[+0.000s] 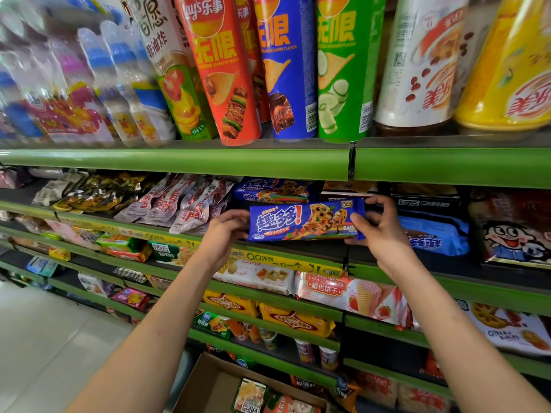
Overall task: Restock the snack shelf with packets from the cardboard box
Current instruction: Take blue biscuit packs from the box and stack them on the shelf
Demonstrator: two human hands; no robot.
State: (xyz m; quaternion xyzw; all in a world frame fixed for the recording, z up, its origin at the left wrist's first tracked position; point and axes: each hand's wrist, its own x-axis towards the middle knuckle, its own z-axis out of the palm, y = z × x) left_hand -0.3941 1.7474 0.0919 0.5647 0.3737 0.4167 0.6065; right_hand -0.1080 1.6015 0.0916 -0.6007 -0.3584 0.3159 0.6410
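Both hands, left (pixel 222 234) and right (pixel 377 231), pinch my packet (pixel 304 220) ends; risk: stack (pixel 274 190) behind blocks it, packet slides off shelf (pixel 328 265).

Bright even light, blurred warped upper-left edge.

A shop aisle — green-edged shelves (pixel 179 162) in tiers, packed with crisp tubes (pixel 226 70), biscuit packets (pixel 348 293) and a yellow price strip (pixel 283 260) — all retail stock.
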